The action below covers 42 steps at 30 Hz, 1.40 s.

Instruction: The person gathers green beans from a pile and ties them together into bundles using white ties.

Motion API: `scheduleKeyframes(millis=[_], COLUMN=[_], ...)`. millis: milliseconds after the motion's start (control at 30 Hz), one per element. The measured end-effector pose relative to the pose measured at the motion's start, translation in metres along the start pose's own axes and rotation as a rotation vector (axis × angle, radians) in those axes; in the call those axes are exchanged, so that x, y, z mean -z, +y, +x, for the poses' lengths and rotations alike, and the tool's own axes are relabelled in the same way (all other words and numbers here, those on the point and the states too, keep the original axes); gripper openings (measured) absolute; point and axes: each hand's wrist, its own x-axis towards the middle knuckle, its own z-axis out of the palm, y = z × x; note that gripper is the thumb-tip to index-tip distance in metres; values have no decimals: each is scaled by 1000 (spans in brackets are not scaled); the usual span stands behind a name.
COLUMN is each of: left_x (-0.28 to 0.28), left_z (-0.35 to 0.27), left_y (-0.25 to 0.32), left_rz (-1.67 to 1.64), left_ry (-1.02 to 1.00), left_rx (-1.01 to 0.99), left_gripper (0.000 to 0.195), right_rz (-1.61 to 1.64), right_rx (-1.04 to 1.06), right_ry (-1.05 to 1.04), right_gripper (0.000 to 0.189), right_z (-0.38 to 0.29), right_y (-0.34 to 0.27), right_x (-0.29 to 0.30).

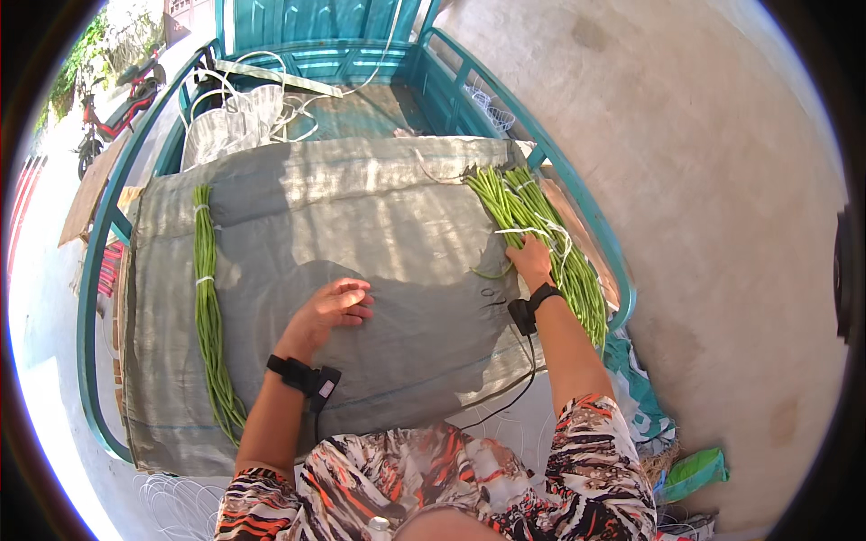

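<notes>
My left hand [333, 306] hovers over the grey woven sheet [379, 237], fingers loosely bent and apart, holding nothing. At the right side, my right hand [532, 260] grips green yard-long beans [578, 284] at the left edge of a pile, its fingertips partly hidden. White ties [558, 237] run across that pile, close to the fingers. One stray bean [492, 274] curves out left of the right wrist. Further left lies a separate slim bundle of yard-long beans [206, 250], bound with white bands in two places.
The sheet covers a support inside a teal metal cargo bed [433, 61] with side rails [588, 223]. White plastic baskets [230, 125] stand behind it. A cable [511, 402] hangs from my right wristband. A green bag [693, 473] lies at lower right. A red scooter [122, 115] stands far left.
</notes>
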Motion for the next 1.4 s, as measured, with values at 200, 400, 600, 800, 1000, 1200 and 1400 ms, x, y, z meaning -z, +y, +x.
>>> scheduleKeyframes(millis=[200,400,600,800,1000,1200,1400], left_x=[2,5,11,11,10,9,0], left_z=[8,13,12,8,5,4,6], left_y=[-11,-20,-22,-22,-18,-16,-23], left_rz=[-7,-43,-94,-123,-167,-180,-559], left_ry=[101,112,77,28,23,-20,-126], left_rx=[31,17,-16,-82,-85,-90,-45], left_gripper=[27,24,25,31,34,37,49], right_rz=[62,91,19,-139,-164,731,695], right_rx=[129,415,459,467,408,187,373], right_ry=[-144,-316,-257,103,181,110,-359], right_gripper=[47,40,38,39,27,15,18], right_z=[-20,-64,-96,-112,-108,-115,-197], right_y=[-29,-34,-47,-80,-86,-101,-149], right_x=[9,15,23,9,0,7,14])
